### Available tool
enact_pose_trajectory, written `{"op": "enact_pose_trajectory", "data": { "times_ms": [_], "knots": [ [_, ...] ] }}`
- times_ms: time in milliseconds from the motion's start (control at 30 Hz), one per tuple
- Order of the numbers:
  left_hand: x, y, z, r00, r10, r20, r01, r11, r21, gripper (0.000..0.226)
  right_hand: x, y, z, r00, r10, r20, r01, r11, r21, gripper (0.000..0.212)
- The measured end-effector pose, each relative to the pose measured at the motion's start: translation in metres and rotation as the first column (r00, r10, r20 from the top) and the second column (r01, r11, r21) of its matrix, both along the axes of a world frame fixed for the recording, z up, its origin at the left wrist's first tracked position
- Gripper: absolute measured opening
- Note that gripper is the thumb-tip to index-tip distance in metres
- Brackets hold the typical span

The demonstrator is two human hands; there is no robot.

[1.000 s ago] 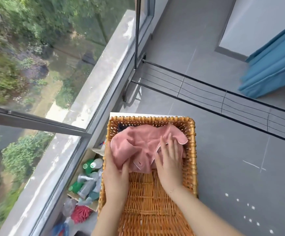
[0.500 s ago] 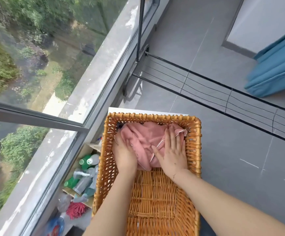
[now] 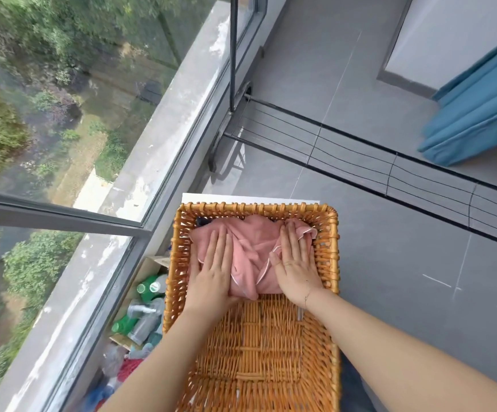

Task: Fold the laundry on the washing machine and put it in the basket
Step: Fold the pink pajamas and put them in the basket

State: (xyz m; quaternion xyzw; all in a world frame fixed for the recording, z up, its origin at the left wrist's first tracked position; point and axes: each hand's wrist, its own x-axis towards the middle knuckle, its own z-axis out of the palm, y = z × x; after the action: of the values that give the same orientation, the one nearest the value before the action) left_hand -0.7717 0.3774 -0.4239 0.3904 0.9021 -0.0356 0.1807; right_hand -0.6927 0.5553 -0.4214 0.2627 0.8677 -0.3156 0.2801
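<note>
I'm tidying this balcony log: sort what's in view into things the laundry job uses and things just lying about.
Part of the job:
- pink garment, in the far end of the basket
- wicker basket
- left hand and right hand, both pressing flat on the garment

Just lying about:
- green bottles in a box by the window
- black drying rack
- blue fabric

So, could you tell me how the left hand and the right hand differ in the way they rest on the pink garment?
The left hand lies on the pink garment at its window side, while the right hand lies at its floor side.
The left hand's fingers sit close together; the right hand's thumb is splayed.
Both lie flat with straight fingers on the garment inside the wicker basket.
</note>
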Motion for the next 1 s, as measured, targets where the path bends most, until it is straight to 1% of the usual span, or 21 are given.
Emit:
{"op": "enact_pose_trajectory", "data": {
  "times_ms": [67,167,233,333,367,433,500,567,600,667,700,767,800,900,1000],
  "knots": [
    [-0.013,0.010,-0.005,0.999,0.040,0.017,-0.039,0.998,-0.056,0.132,-0.001,0.001,-0.004,1.000,-0.004,-0.004,0.004,1.000,-0.006,0.055],
    [-0.018,0.020,-0.012,0.994,0.106,0.036,-0.101,0.986,-0.132,0.129,0.000,-0.001,-0.008,1.000,-0.005,-0.015,0.005,1.000,-0.006,0.056],
    [-0.016,0.023,-0.014,0.989,0.145,0.031,-0.137,0.975,-0.175,0.122,0.001,-0.001,-0.009,1.000,-0.013,-0.018,0.013,1.000,-0.009,0.056],
    [-0.016,0.030,-0.013,0.984,0.176,0.039,-0.158,0.945,-0.287,0.111,0.002,-0.001,-0.011,1.000,-0.017,-0.024,0.017,1.000,0.007,0.056],
    [-0.017,0.032,-0.011,0.983,0.179,0.044,-0.157,0.938,-0.309,0.113,0.001,-0.001,-0.011,1.000,-0.013,-0.020,0.013,1.000,0.007,0.056],
    [-0.018,0.034,-0.005,0.978,0.188,0.089,-0.147,0.927,-0.344,0.129,0.000,0.000,-0.009,1.000,-0.013,-0.003,0.013,1.000,-0.003,0.057],
    [-0.025,0.038,0.003,0.969,0.177,0.172,-0.097,0.915,-0.393,0.142,-0.005,0.006,-0.008,0.999,-0.004,0.041,0.006,0.999,-0.046,0.061],
    [-0.032,0.042,0.027,0.953,0.176,0.247,-0.044,0.886,-0.462,0.145,-0.012,0.014,0.007,0.995,0.024,0.097,-0.012,0.993,-0.120,0.065],
    [-0.037,0.046,0.036,0.943,0.177,0.281,-0.014,0.867,-0.498,0.140,-0.016,0.018,0.012,0.992,0.014,0.122,0.007,0.985,-0.172,0.067],
    [-0.043,0.053,0.067,0.925,0.220,0.311,-0.026,0.851,-0.525,0.121,-0.021,0.027,0.037,0.990,-0.039,0.135,0.073,0.964,-0.257,0.066],
    [-0.046,0.058,0.084,0.918,0.243,0.315,-0.044,0.849,-0.527,0.108,-0.022,0.031,0.052,0.990,-0.082,0.118,0.111,0.957,-0.267,0.062],
    [-0.044,0.064,0.113,0.907,0.266,0.326,-0.059,0.848,-0.527,0.079,-0.018,0.037,0.078,0.984,-0.173,0.052,0.180,0.957,-0.228,0.051],
    [-0.038,0.068,0.127,0.902,0.274,0.333,-0.069,0.854,-0.516,0.069,-0.014,0.041,0.091,0.975,-0.222,0.013,0.220,0.952,-0.213,0.046],
    [-0.014,0.084,0.168,0.884,0.298,0.361,-0.149,0.910,-0.386,0.050,0.003,0.062,0.135,0.951,-0.297,-0.092,0.270,0.935,-0.231,0.036],
    [0.010,0.114,0.215,0.822,0.298,0.486,-0.179,0.944,-0.277,0.042,0.019,0.092,0.173,0.941,-0.302,-0.151,0.254,0.928,-0.271,0.028]
  ]
}}
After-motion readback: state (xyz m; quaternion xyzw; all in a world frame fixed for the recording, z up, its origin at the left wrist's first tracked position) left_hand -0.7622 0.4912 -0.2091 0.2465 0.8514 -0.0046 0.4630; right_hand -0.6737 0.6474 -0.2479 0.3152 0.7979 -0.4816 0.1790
